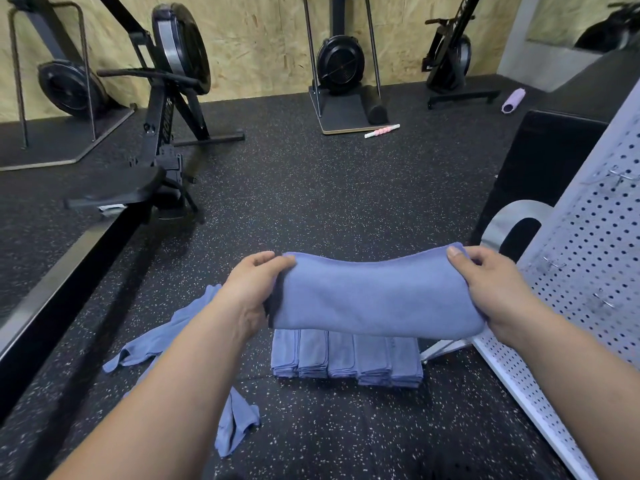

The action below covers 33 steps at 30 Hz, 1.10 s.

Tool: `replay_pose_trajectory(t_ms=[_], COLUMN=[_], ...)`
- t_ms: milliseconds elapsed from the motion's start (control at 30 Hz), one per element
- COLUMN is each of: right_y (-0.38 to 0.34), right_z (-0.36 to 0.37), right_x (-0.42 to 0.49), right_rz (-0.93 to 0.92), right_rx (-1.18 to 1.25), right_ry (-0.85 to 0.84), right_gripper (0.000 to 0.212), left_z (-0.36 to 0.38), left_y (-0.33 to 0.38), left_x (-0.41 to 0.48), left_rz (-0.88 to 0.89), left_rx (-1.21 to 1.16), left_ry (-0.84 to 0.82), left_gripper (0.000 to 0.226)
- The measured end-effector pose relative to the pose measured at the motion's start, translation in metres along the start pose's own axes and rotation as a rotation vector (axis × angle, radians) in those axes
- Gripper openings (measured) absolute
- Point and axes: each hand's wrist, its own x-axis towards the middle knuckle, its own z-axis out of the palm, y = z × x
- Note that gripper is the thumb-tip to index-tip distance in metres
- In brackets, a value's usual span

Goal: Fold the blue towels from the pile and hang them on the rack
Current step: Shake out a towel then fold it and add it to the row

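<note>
Flanking the floor: rowing machine left, perforated rack right, folded stack and loose pile below. Left hand and right hand each grip one end of the blue towel above the stack.

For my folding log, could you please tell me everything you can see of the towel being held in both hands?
The held towel is blue, soft-looking cloth, folded into a long thick band with a dark edge showing at its left end. It is stretched roughly level, sagging slightly in the middle, between the left hand gripping its left end and the right hand gripping its right end. It hangs above a row of folded towels on the speckled floor.
</note>
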Motion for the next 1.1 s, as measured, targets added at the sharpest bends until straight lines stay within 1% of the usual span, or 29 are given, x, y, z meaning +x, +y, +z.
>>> replay_pose_trajectory(t_ms=[67, 100, 133, 167, 233, 300, 367, 467, 600, 633, 700, 767, 833, 900, 1033, 1100], right_y=[-0.001, -0.002, -0.004, -0.005, -0.008, -0.010, -0.011, -0.013, -0.008, -0.008, -0.006, -0.005, -0.005, -0.004, -0.007, -0.008], right_z=[-0.005, -0.008, -0.010, -0.013, -0.015, -0.014, -0.013, -0.012, -0.011, -0.011, -0.014, -0.017, -0.018, -0.018, -0.017, -0.017], right_x=[0.004, 0.005, 0.005, 0.005, 0.003, -0.001, -0.003, -0.005, -0.005, -0.006, -0.005, -0.004, -0.004, -0.001, -0.005, -0.007], right_rz=[0.092, 0.119, 0.131, 0.125, 0.063, -0.054, -0.177, -0.259, -0.271, -0.263, -0.265, -0.292, -0.318, -0.351, -0.428, -0.474], right_rx=[0.141, 0.206, 0.259, 0.296, 0.326, 0.288, 0.201, 0.130, 0.018, -0.003, -0.068, -0.144, -0.195, -0.238, -0.357, -0.451], right_ry=[-0.043, -0.072, -0.087, -0.085, -0.053, 0.023, 0.079, 0.053, -0.039, -0.080, -0.139, -0.151, -0.113, -0.046, 0.040, 0.061], right_gripper=[0.026, 0.034, 0.045, 0.054, 0.062, 0.056, 0.046, 0.034, 0.027, 0.028, 0.038, 0.048, 0.050, 0.046, 0.039, 0.034], left_z=[-0.003, -0.005, -0.006, -0.006, -0.005, -0.003, -0.002, -0.001, -0.003, -0.004, -0.007, -0.008, -0.009, -0.008, -0.007, -0.008], left_y=[0.000, -0.002, -0.003, -0.004, -0.005, -0.003, -0.001, -0.002, -0.007, -0.007, -0.008, -0.008, -0.007, -0.007, -0.006, -0.007], left_x=[0.002, 0.005, 0.006, 0.006, 0.002, -0.003, -0.006, -0.006, -0.005, -0.005, -0.005, -0.006, -0.005, -0.004, -0.006, -0.006], left_rz=[0.005, 0.035, 0.083, 0.149, 0.333, 0.525, 0.626, 0.623, 0.472, 0.460, 0.475, 0.520, 0.596, 0.671, 0.818, 0.930], left_rx=[0.006, 0.021, 0.036, 0.053, 0.119, 0.175, 0.170, 0.172, 0.191, 0.220, 0.318, 0.403, 0.528, 0.648, 0.766, 0.877], left_ry=[-0.057, -0.062, -0.056, -0.033, 0.048, 0.122, 0.123, 0.071, -0.090, -0.132, -0.198, -0.223, -0.194, -0.139, 0.006, 0.037], left_gripper=[0.082, 0.090, 0.089, 0.083, 0.069, 0.059, 0.054, 0.047, 0.041, 0.042, 0.048, 0.056, 0.058, 0.052, 0.042, 0.038])
